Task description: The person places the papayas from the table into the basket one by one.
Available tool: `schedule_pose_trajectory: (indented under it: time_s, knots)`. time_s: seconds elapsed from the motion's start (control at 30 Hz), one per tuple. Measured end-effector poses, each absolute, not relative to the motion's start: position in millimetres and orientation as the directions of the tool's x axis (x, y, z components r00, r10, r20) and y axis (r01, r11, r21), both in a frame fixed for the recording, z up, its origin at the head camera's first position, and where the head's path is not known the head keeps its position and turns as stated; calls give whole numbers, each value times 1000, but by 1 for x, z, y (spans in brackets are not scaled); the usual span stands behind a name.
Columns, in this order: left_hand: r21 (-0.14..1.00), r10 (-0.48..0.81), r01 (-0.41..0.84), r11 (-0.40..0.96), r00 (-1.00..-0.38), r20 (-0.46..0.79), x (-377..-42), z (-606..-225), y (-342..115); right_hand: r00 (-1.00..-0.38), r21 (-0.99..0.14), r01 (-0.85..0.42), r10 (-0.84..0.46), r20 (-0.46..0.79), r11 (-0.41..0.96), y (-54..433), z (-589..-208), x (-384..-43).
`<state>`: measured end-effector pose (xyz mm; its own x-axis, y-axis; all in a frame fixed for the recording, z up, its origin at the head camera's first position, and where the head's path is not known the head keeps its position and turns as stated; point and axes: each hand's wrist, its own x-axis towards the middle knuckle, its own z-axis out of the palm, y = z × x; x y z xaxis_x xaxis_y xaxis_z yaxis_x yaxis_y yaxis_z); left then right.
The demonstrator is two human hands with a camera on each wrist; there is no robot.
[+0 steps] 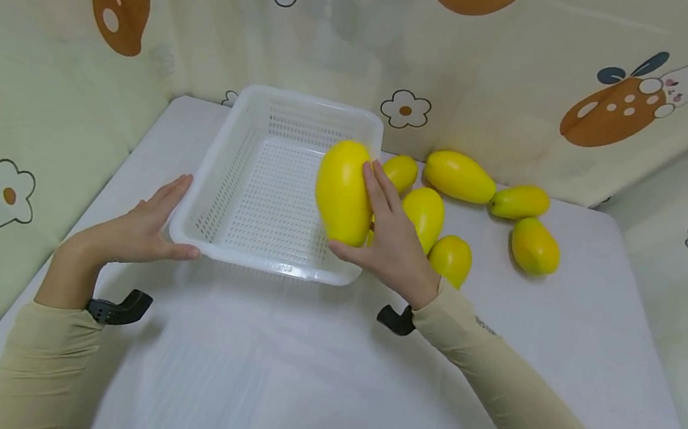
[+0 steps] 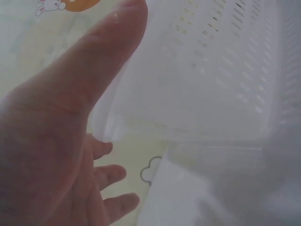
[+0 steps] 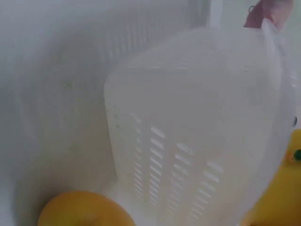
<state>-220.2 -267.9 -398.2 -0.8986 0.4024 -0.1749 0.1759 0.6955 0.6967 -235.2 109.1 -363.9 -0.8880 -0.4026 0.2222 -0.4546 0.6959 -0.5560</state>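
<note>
My right hand (image 1: 396, 239) grips a large yellow mango (image 1: 342, 192) between thumb and fingers, above the right side of a white plastic basket (image 1: 269, 190). No fruit shows on the part of the basket floor in sight. At the basket's front left corner, my left hand (image 1: 132, 234) touches the rim with thumb and fingers spread. In the left wrist view, the thumb of the left hand (image 2: 56, 117) lies along the rim, and the other fingers extend apart below. The basket's slotted wall (image 3: 178, 117) fills much of the right wrist view.
Several yellow mangoes lie right of the basket, among them a long one (image 1: 458, 177) at the back, a greenish one (image 1: 535, 247) farthest right and a small one (image 1: 450, 260) in front. A patterned curtain (image 1: 341, 40) hangs behind the white table (image 1: 297, 375).
</note>
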Motion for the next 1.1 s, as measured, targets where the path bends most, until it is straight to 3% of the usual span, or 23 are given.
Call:
schedule_pose_trajectory:
  time_s: [0.4, 0.77, 1.1]
  knots:
    - [691, 400, 188, 698, -903, -159, -220, -400, -266, -845, -395, -493, -535, 2, 776, 81, -365, -251]
    - [666, 368, 161, 728, -912, -182, -220, -400, -266, -740, -341, -560, -641, -202, 755, 51, -370, -267]
    - [661, 363, 149, 736, -911, -198, -216, -399, -271, -668, -347, -611, -699, -256, 711, 30, -379, -275]
